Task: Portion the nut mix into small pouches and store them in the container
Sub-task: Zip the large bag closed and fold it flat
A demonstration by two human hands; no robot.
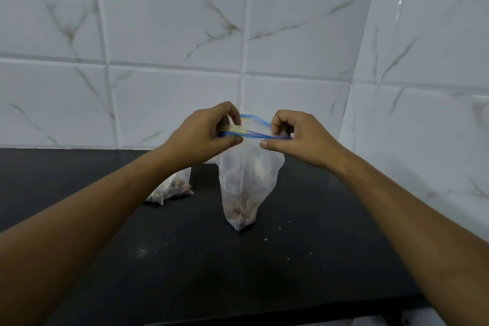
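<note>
Pouch-sealing is where both hands are: a clear zip pouch [248,182] hangs between them, gripped at its top edge. The left hand [203,135] has its fingers curled and pinches the left end of the blue and yellow zip strip [254,124] between the thumb below and the bent fingers above. The right hand [296,135] is curled the same way, pinching the right end of the strip between thumb and forefinger. Between the two pinches the mouth seems partly open, the far blue edge bowing away from the near one, though the motion blur makes that hard to confirm.

Below the hands the pouch hangs upright and narrows toward its bottom corner. That corner sits at or just above the black counter [317,259]; I cannot tell whether it touches. A small heap of brown nuts [240,213] lies in the bottom of the pouch, and the rest of the plastic above it looks cloudy and mostly slack.

To the left, partly hidden behind the left forearm, a second pouch [174,188] rests on the counter with a nut mix showing through its lower half. A few pale crumbs [265,239] lie scattered on the counter to the right of the held pouch. White marble-veined wall tiles [172,21] rise behind the counter and wrap round the corner at the right.
</note>
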